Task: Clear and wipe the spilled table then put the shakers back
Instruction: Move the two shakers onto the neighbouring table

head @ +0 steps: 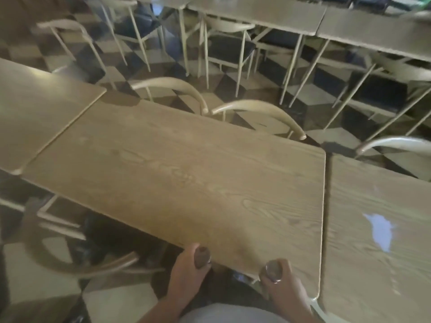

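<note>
A wooden table [177, 173] fills the middle of the head view, its top bare. At its near edge my left hand [186, 273] is closed around a shaker with a dark metal cap [202, 257]. My right hand [283, 290] holds a second shaker with a shiny metal cap [274, 271], just above the table's near right corner. Only the caps show; the shaker bodies are hidden inside my fists. The picture is blurred.
Matching tables stand to the left [39, 108] and right [377, 229], the right one showing a bright glare patch. Curved-back chairs [256, 108] line the far side, another chair [70, 257] stands near left. More tables and chairs stand behind on a checkered floor.
</note>
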`<state>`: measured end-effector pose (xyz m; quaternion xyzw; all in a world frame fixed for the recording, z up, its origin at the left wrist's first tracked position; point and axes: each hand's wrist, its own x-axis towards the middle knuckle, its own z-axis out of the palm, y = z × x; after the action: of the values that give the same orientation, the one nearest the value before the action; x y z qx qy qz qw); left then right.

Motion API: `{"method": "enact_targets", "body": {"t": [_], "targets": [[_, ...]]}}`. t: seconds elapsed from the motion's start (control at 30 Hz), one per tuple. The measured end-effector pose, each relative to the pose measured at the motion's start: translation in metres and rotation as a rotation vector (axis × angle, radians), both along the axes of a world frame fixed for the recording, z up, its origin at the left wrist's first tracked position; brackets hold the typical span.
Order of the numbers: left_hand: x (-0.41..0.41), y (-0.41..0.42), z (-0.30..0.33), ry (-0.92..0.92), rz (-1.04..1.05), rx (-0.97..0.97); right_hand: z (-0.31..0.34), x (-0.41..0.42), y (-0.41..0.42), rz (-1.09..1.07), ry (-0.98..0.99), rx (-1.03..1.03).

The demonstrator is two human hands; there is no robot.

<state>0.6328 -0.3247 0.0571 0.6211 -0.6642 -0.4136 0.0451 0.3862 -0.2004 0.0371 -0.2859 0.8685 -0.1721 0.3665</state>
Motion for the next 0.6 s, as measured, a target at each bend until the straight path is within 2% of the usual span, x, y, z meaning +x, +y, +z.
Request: {"method": "enact_targets", "body": {"t": [0.17, 0.4, 0.6], "targets": [[-0.012, -0.035, -0.009, -0.025, -0.097, -0.023, -0.003, -0.013, -0.021, -0.116, -0.032, -0.062], [-0.042, -0.073, -0.012, -0.034, 0.015, -0.126, 0.000, -0.045, -0.059, -0.273, -0.070, -0.139], [-0.092, -0.119, -0.007, 0.105, 0.092, -0.043, 0.006, -0.076, -0.110, -0.240, 0.040, -0.139]]}}
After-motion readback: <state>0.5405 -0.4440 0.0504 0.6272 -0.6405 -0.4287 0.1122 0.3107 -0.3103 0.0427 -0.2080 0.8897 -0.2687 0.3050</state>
